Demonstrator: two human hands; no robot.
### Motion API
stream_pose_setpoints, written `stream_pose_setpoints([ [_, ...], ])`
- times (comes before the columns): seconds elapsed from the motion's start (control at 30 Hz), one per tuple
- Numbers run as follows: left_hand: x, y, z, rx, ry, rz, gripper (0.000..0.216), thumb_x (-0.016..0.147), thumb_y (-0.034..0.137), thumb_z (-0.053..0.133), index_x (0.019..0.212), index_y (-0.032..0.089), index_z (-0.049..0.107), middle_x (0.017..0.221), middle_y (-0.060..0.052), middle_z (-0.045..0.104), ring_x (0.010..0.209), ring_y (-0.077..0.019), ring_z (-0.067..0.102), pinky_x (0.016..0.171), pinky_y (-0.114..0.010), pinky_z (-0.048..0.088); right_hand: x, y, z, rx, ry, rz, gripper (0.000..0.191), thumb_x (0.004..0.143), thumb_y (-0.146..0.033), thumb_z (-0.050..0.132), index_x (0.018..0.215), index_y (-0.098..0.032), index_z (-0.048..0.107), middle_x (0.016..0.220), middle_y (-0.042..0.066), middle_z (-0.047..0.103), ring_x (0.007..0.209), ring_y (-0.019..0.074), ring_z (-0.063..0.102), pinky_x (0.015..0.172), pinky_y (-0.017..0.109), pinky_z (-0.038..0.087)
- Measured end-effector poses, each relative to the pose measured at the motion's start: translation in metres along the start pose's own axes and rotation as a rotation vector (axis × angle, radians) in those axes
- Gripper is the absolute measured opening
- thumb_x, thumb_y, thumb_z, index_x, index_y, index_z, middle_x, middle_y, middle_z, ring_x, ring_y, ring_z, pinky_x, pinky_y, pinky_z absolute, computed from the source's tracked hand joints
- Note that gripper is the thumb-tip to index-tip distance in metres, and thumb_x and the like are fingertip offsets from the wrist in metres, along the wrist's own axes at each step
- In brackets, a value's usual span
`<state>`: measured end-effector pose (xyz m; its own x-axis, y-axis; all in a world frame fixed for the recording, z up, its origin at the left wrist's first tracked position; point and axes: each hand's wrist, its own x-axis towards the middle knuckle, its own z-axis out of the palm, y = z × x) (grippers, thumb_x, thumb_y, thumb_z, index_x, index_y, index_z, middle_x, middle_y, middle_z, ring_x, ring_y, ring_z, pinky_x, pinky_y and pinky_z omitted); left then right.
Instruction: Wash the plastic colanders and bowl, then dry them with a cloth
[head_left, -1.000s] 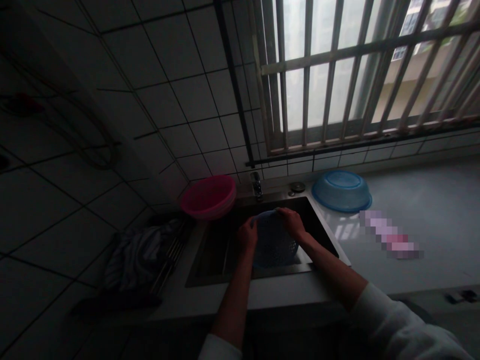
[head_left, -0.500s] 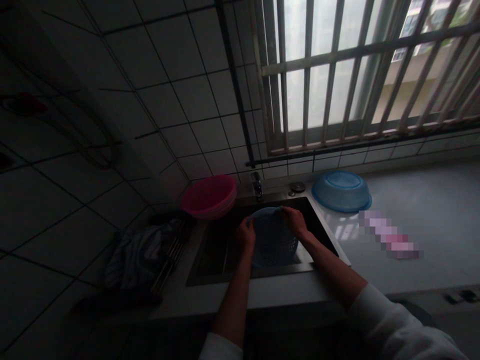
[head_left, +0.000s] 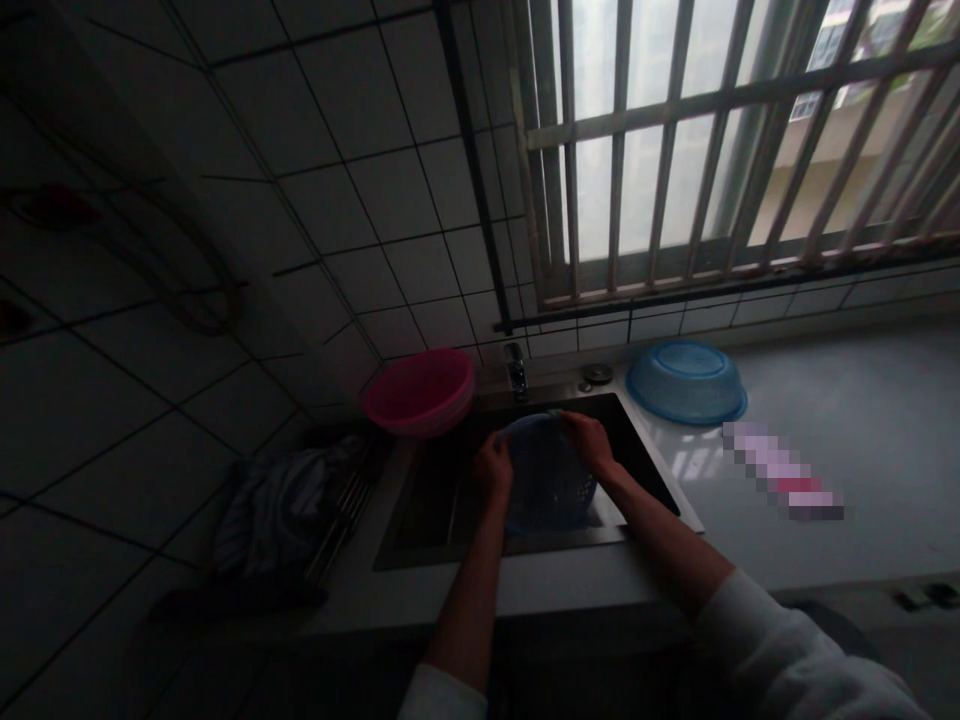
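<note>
1. While both hands grip its rim, the colander (head_left: 551, 485) hangs over the sink (head_left: 427, 510), between the left hand (head_left: 493, 470) and the right hand (head_left: 592, 445). The fingers are curled round its edge and hold nothing else.
2. Since a second ago it has tipped a little and its holed face looks darker. The grip has not shifted, so it is being turned in place.
3. Just beyond the fingertips stands the tap (head_left: 516, 372). Left of the left fingers is a pink basin (head_left: 420, 392), and right of the right fingers an upturned blue basin (head_left: 686, 382).

The tap (head_left: 515, 372) and pink bowl (head_left: 420, 392) crowd the sink (head_left: 427, 500) at its far-left rim; the blue basin (head_left: 686, 381) stands right, bare counter (head_left: 862, 420) beyond it.
</note>
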<state>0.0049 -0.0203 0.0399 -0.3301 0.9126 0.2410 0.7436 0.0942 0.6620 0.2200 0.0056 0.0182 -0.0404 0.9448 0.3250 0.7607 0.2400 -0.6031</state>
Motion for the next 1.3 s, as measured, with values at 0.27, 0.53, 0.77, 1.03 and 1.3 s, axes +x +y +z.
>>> stream_pose_setpoints([
  [0.27, 0.003, -0.008, -0.007, -0.08, 0.06, 0.022, 0.037, 0.106, 0.039, 0.052, 0.13, 0.02, 0.073, 0.127, -0.013, 0.078, 0.117, -0.0266, 0.073, 0.1, -0.034, 0.053, -0.001, 0.003, 0.0, -0.069, 0.024, 0.047, 0.038, 0.108, -0.024, 0.044, 0.137, -0.026, 0.069, 0.13, 0.007, 0.076, 0.108, 0.0202, 0.074, 0.094, 0.029, 0.055],
  [0.53, -0.007, 0.01, 0.005, -0.083, -0.193, 0.159, 0.027, 0.101, 0.029, 0.062, 0.123, 0.032, 0.077, 0.127, -0.002, 0.079, 0.116, -0.0209, 0.073, 0.101, -0.03, 0.054, -0.005, -0.023, 0.01, -0.115, -0.128, -0.166, 0.041, 0.103, -0.015, 0.05, 0.135, -0.032, 0.07, 0.13, 0.004, 0.075, 0.111, 0.0184, 0.073, 0.094, 0.025, 0.055],
  [0.77, 0.005, -0.008, 0.001, -0.226, 0.1, -0.032, 0.033, 0.104, 0.033, 0.056, 0.127, 0.018, 0.075, 0.126, -0.014, 0.078, 0.116, -0.0244, 0.073, 0.102, -0.032, 0.053, 0.004, 0.009, -0.005, 0.002, 0.068, 0.057, 0.037, 0.105, -0.023, 0.049, 0.134, -0.026, 0.072, 0.127, 0.006, 0.078, 0.11, 0.0238, 0.075, 0.095, 0.031, 0.056],
  [1.03, -0.003, 0.001, 0.002, -0.034, -0.065, 0.087, 0.029, 0.104, 0.035, 0.057, 0.125, 0.029, 0.076, 0.123, -0.007, 0.08, 0.111, -0.0238, 0.075, 0.096, -0.031, 0.054, -0.004, -0.009, 0.003, -0.048, -0.024, -0.05, 0.037, 0.106, -0.019, 0.047, 0.133, -0.027, 0.072, 0.133, 0.006, 0.075, 0.109, 0.0205, 0.074, 0.094, 0.028, 0.055],
  [1.3, -0.005, 0.005, 0.006, -0.066, -0.084, 0.114, 0.026, 0.103, 0.031, 0.059, 0.122, 0.028, 0.077, 0.124, -0.006, 0.08, 0.114, -0.0223, 0.074, 0.1, -0.031, 0.052, -0.001, -0.013, 0.011, -0.018, -0.054, -0.12, 0.041, 0.104, -0.017, 0.049, 0.136, -0.028, 0.07, 0.134, 0.005, 0.074, 0.109, 0.02, 0.074, 0.095, 0.028, 0.055],
])
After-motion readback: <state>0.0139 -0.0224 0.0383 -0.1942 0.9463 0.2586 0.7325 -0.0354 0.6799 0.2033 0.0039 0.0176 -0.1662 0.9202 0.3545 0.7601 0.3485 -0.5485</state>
